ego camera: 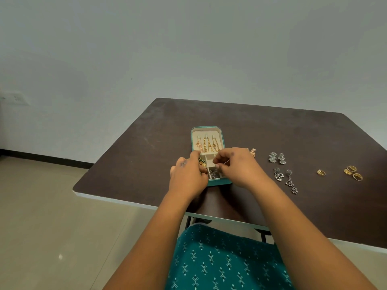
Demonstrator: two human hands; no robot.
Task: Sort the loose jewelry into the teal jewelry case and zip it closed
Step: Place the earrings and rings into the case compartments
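The dark brown worktop [272, 130] carries everything. Near its front edge sits the teal jewelry case [209, 143], unzipped and lying open, its cream lid panel hung with gold chains [207, 144] and its tray split into small compartments.

Both hands work over the tray. The left hand [187, 174] rests on the case's left edge with fingers curled down at the rim; whether it pinches anything there cannot be told. The right hand [232, 164] hovers over the right compartments, thumb and forefinger pinched on a thin metal piece — probably an earring hook, too small to name surely.

To the right, apart from the case, the loose jewelry waits: a small rose-gold piece [253, 152] just beyond the right hand, a pair of silver fan-shaped earrings [277, 158], a pair of long silver floral drop earrings [285, 180], one gold ring [321, 172] and, farthest out, a cluster of gold rings [352, 172].

The sorting looks mid-way: some compartments already hold pieces. The next move calls for letting the pinched piece down into a free compartment, then reaching right for another — zipping is still far off.
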